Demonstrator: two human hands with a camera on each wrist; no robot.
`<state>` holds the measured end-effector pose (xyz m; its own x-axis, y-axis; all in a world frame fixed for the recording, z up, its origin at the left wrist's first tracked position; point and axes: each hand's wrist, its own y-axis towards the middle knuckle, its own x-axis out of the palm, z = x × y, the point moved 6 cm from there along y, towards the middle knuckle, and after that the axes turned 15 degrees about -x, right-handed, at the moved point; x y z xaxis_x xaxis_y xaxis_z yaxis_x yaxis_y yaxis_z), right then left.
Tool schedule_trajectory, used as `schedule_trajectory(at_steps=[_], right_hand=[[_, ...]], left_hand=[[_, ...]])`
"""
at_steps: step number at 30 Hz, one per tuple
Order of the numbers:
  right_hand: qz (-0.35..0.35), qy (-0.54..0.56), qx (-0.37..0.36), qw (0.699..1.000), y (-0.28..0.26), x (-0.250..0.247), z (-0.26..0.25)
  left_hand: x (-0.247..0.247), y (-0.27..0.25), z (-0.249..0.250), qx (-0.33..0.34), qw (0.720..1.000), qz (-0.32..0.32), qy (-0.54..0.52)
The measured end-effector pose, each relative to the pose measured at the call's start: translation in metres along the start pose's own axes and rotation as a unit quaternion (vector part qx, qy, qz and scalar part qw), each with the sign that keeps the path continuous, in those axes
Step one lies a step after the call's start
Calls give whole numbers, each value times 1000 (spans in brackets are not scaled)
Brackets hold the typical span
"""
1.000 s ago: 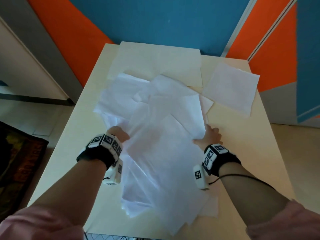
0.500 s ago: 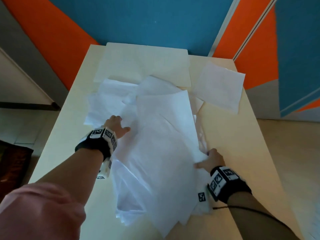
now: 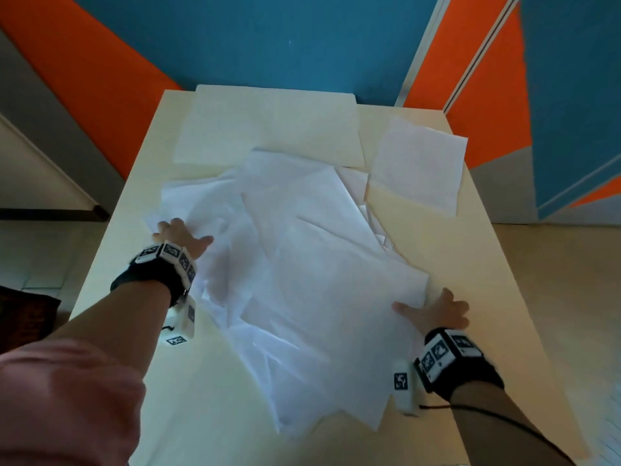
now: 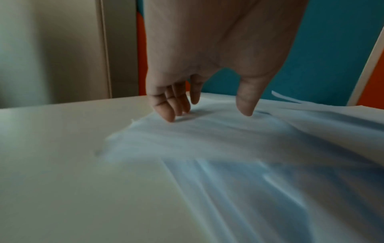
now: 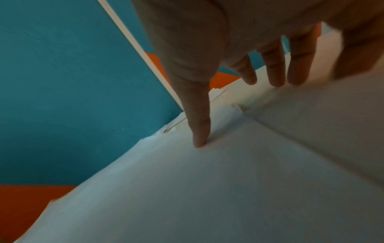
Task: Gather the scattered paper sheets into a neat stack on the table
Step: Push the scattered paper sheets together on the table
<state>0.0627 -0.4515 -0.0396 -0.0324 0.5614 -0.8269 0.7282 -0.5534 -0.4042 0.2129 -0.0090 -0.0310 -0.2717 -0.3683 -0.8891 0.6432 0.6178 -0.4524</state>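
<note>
A loose pile of white paper sheets (image 3: 302, 270) lies fanned across the middle of the cream table (image 3: 470, 280). My left hand (image 3: 178, 235) lies flat on the pile's left edge, fingers straight and tips touching the paper (image 4: 207, 131). My right hand (image 3: 437, 309) rests at the pile's right corner, thumb on the top sheet (image 5: 207, 180), fingers spread onto the table. One separate sheet (image 3: 416, 163) lies at the far right. Two more pale sheets (image 3: 268, 126) lie at the far end.
The table's left edge (image 3: 111, 230) and right edge (image 3: 510, 264) drop to a tiled floor. A blue and orange wall (image 3: 268, 38) stands behind the far end. A dark rug (image 3: 23, 317) lies on the floor at the left.
My right hand has slid back toward me along the pile's right edge. My left hand has moved outward and away to the pile's left edge. The sheets have shifted and spread flatter.
</note>
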Motion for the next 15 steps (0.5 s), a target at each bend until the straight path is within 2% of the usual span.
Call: schedule_trajectory(at_steps=[5, 7, 8, 9, 11, 13, 15], right_hand=[[6, 107, -39, 993, -4, 24, -26], [11, 82, -58, 995, -4, 21, -34], [25, 30, -72, 997, -4, 15, -38], [41, -33, -99, 994, -2, 8, -43], [58, -103, -185, 976, 7, -3, -61], [34, -108, -246, 963, 20, -6, -78], [-3, -86, -254, 963, 33, -4, -88]], left_hand=[[18, -22, 16, 41, 996, -71, -31], [20, -26, 19, 48, 991, -96, -84], [19, -26, 17, 47, 988, -96, -108], [17, -25, 14, 52, 987, -84, -127], [11, -24, 4, 52, 992, -20, -114], [7, -24, -7, 28, 995, 24, -89], [9, -23, -13, 8, 997, 11, -77]])
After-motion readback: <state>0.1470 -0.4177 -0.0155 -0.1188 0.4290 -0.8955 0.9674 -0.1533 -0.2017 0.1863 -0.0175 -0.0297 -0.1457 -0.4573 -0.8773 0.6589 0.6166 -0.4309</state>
